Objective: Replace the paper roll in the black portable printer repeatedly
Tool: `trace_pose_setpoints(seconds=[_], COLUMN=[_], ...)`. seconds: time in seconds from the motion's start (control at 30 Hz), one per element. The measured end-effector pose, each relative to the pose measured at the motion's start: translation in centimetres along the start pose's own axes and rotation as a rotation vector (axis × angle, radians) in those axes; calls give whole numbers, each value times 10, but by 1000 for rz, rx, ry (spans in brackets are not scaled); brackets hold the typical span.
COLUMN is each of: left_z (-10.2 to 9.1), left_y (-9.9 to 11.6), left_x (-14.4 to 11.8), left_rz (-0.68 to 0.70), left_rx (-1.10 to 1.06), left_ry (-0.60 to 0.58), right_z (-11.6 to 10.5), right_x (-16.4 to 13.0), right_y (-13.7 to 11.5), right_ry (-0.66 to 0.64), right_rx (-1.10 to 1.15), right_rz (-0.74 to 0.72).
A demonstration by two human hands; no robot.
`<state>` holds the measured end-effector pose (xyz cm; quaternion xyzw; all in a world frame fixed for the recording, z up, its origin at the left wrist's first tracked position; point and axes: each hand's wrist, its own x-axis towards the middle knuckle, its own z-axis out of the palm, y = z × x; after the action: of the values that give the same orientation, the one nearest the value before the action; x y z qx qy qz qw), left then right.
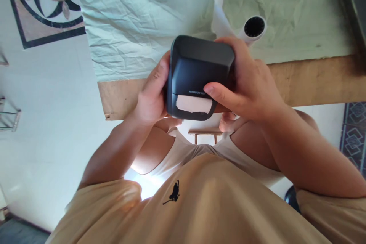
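A crumpled pale green cloth (137, 19) covers the bench (320, 80), whose bare wooden edge shows along the near side. The floor (42, 122) is pale and glossy, with a dark-bordered patterned inlay (42, 4) and patterned tiles (353, 133) at right.

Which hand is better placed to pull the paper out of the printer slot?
Right, probably. The right hand has its thumb at the slot, touching the paper. The left hand grips the printer by its side, steadying it.

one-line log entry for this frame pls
left hand: grips label printer side | right hand: grips other side, thumb by paper slot | paper roll: on cloth behind
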<state>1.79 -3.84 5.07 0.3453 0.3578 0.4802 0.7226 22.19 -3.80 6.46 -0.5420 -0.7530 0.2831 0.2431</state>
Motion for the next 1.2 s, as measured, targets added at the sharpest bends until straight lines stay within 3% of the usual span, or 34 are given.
trace_pose_setpoints(seconds=[0.17,0.37,0.47,0.83,1.03,1.2], left_z=[-1,-12,-17,-4,-7,-8], left_y=[2,2,1,11,8,6], left_x=[2,5,5,6,6,5], left_rz=[-20,-124,-128,-155,-81,-32], left_rx=[43,83,91,126,92,140], left_ry=[-27,127,141,126,33,58], right_z=[-1,-1,-1,-3,-2,-1], right_x=[-1,-1,-1,-1,-2,-4], right_y=[-2,-2,-2,-6,-5,-5], right_ry=[-54,-49,-44,-80,-74,-46], right_rx=[29,9,-3,-6,-40,-71], right_rz=[23,21,18,45,20,-23])
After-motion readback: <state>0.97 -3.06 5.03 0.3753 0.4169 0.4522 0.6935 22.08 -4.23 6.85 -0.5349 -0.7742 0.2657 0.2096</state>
